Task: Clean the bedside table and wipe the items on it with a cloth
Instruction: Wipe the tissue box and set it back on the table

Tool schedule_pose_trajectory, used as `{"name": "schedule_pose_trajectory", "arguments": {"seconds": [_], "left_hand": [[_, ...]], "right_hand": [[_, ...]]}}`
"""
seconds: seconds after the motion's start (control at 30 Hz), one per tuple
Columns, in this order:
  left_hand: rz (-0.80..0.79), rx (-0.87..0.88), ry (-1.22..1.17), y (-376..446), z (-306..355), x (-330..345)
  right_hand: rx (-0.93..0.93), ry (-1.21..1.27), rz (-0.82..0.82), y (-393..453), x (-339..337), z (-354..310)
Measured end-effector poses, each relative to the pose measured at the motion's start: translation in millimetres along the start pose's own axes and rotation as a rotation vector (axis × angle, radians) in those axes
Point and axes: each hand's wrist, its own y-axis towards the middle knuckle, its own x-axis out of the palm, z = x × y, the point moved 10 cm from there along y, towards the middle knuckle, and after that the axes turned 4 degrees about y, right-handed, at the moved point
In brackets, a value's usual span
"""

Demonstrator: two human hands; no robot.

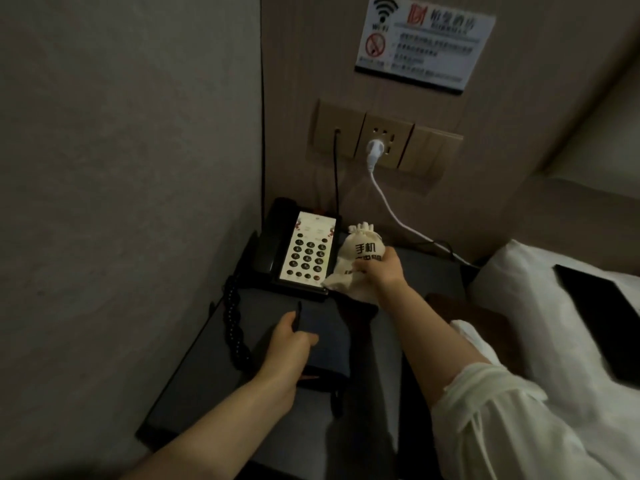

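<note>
Two forearms reach in from the bottom of the view. The left forearm (pixel 214 407) is bare from wrist to frame edge, with no sleeve, watch or band showing on it. The right arm wears a loose white sleeve (pixel 491 420) of thin, slightly sheer fabric, gathered into soft folds and pushed back so it ends partway along the forearm. In this dim light no rings show on the left hand (pixel 287 344) or the right hand (pixel 381 268), though the fingers are partly hidden.
</note>
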Motion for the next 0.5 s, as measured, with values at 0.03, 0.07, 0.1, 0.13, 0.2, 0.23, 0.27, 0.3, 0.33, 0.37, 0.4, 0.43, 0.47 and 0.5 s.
{"name": "schedule_pose_trajectory", "arguments": {"seconds": [0.03,0.07,0.1,0.13,0.2,0.23,0.27,0.3,0.33,0.37,0.4,0.43,0.47,0.5], "left_hand": [[-0.007,0.003,0.000,1.9,-1.2,2.1],[-0.014,0.004,0.001,3.3,-2.3,4.1],[-0.018,0.003,0.002,4.3,-3.6,5.4],[-0.020,0.001,0.005,5.5,-4.8,6.1],[-0.024,-0.006,0.017,5.2,-7.0,5.8],[-0.024,-0.008,0.022,4.5,-7.7,4.7],[-0.021,-0.009,0.027,3.6,-8.0,3.5],[-0.016,-0.009,0.028,2.3,-7.8,1.9],[-0.010,-0.010,0.027,1.1,-7.7,0.3],[-0.003,-0.011,0.025,-0.3,-7.4,-1.3],[0.003,-0.013,0.024,-2.8,-6.4,-2.5],[0.008,-0.016,0.024,-4.7,-6.1,-3.4],[0.010,-0.019,0.024,-7.6,-5.6,-4.1],[0.010,-0.021,0.029,-11.3,-4.3,-4.7]], "right_hand": [[-0.013,0.000,-0.007,3.8,4.1,0.2],[-0.014,0.006,-0.015,7.4,7.6,1.6],[-0.006,0.017,-0.029,10.6,10.6,4.0],[0.009,0.030,-0.047,13.4,13.7,7.0],[0.036,0.026,-0.082,16.0,17.4,12.3],[0.042,0.015,-0.090,15.3,17.9,13.6],[0.040,-0.003,-0.086,14.2,16.8,13.4],[0.031,-0.032,-0.078,12.4,14.9,11.8],[0.022,-0.059,-0.074,11.3,13.4,10.1],[0.012,-0.064,-0.082,8.4,12.8,7.4],[0.003,-0.039,-0.099,4.3,12.4,4.1],[-0.001,-0.007,-0.118,0.5,12.4,1.8],[-0.001,0.017,-0.128,-3.5,11.1,-0.2],[-0.001,0.028,-0.131,-7.8,8.2,-2.9]]}}
